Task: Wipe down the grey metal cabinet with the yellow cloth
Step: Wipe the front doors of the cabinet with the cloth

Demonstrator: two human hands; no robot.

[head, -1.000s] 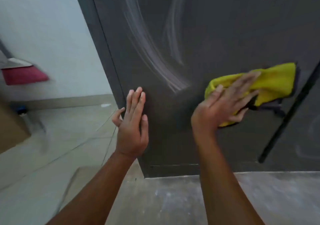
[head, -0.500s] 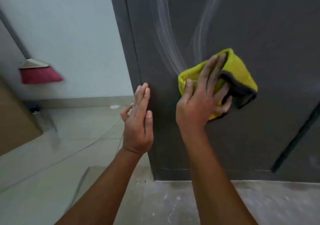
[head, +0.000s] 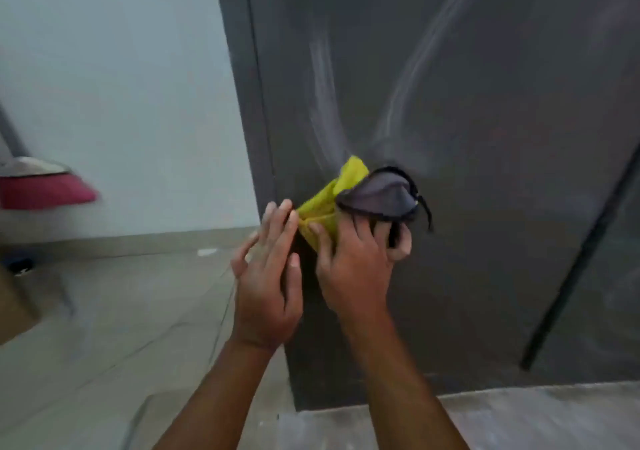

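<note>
The grey metal cabinet (head: 485, 207) fills the right of the view, its door streaked with pale wipe marks. My right hand (head: 349, 262) grips the yellow cloth (head: 332, 193) against the door near its left edge; the cloth is bunched, with its grey underside folded over my fingers. My left hand (head: 266, 276) lies flat with fingers together on the cabinet's left edge, its fingertips touching the cloth.
A red broom head (head: 41, 190) leans on the white wall at the left. A brown box (head: 14, 307) sits at the far left on the tiled floor (head: 121, 328). A dark vertical gap (head: 581, 259) runs down the cabinet at the right.
My right hand has swept the cloth leftward and down across the door until it meets my left hand. The cloth has folded over, showing its grey side.
</note>
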